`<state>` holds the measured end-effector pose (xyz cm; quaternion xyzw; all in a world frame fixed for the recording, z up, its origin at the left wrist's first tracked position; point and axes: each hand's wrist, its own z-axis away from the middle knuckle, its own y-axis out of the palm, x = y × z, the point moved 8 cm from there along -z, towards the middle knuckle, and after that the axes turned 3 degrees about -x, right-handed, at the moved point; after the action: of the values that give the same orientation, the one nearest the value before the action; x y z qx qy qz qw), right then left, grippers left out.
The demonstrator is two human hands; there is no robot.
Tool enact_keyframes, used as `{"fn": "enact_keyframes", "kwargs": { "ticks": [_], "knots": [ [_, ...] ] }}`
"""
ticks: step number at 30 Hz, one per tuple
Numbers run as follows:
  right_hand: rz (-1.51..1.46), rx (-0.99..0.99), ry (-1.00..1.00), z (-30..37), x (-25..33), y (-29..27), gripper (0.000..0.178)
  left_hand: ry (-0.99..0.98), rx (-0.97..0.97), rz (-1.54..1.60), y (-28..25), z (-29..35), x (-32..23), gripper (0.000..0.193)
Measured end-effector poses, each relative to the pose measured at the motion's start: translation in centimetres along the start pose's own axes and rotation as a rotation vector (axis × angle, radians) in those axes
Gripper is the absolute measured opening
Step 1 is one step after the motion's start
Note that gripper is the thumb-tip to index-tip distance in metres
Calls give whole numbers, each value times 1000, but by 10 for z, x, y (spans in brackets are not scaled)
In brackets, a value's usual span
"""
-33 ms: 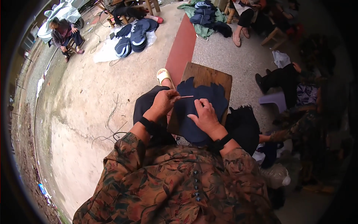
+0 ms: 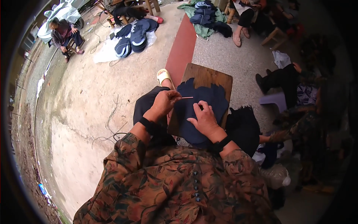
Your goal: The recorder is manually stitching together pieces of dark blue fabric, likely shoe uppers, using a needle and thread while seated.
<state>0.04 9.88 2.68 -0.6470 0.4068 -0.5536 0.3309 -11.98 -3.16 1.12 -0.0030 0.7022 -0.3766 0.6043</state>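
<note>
While our left hand (image 2: 165,101) pinches a thin pale stick (image 2: 187,98), our right hand (image 2: 203,118) presses flat, fingers spread, on dark blue sole-shaped cloth pieces (image 2: 203,100) atop a brown wooden board (image 2: 209,76); marking seems underway; steadiness comes next.

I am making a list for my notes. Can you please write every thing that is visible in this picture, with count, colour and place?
wooden board: one, brown, on the person's lap
dark cloth pieces: a stack, count unclear, navy, on the board
thin stick: one, light, pinched in the left hand over the cloth
sandal: one, cream, on the foot left of the board
shoe-sole shapes: several, navy, on a white sheet at top centre
purple stool: one, at right
seated people: several, at top left, top and right
left hand: one, holding the stick
right hand: one, pressing flat on the cloth
</note>
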Motion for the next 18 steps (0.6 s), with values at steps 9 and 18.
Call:
{"fn": "enact_keyframes", "kwargs": {
  "ticks": [9,18],
  "knots": [
    [110,-27,-115,10,0,13,66,88,96,-144,12,-30,-14,10],
    [56,6,-146,8,0,11,70,219,162,-498,37,-35,-27,8]
  ]
}}
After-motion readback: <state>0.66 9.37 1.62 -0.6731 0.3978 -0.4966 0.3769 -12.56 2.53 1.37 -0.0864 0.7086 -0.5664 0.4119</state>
